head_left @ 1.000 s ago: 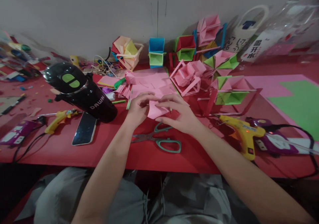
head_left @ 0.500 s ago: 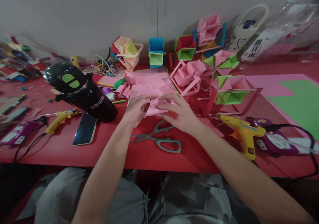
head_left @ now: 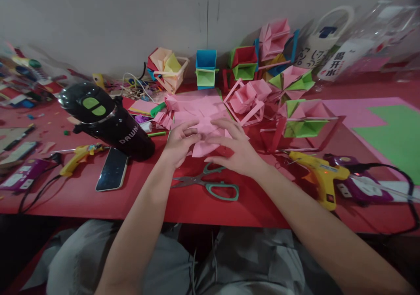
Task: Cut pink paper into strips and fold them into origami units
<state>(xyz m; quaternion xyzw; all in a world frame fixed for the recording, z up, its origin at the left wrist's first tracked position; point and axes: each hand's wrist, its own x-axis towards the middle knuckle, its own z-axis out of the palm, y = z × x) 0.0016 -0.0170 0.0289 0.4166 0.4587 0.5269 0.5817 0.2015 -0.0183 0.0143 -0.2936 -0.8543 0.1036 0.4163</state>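
Note:
Between my hands is a piece of folded pink paper point(head_left: 202, 148), at the near edge of other pink sheets point(head_left: 203, 104). My left hand point(head_left: 180, 144) pinches its left side between thumb and fingers. On the right, my right hand point(head_left: 233, 145) has its fingers spread over the paper's right side, touching it or just above it; the fingertips' contact is hard to make out. Scissors with green handles point(head_left: 221, 191) lie on the red table point(head_left: 147, 203) just below both hands, blades pointing left.
To the left are a black bottle point(head_left: 114, 126), a phone point(head_left: 112, 169) and a glue gun point(head_left: 77, 159). Another yellow glue gun point(head_left: 323, 174) lies at the right with its cable. Paper models, including a blue and green one point(head_left: 206, 69), stand along the wall.
The folded pink paper shows more towards me and lies flatter between my hands. The fingers of my right hand have spread wider, and my left thumb has shifted right onto the paper.

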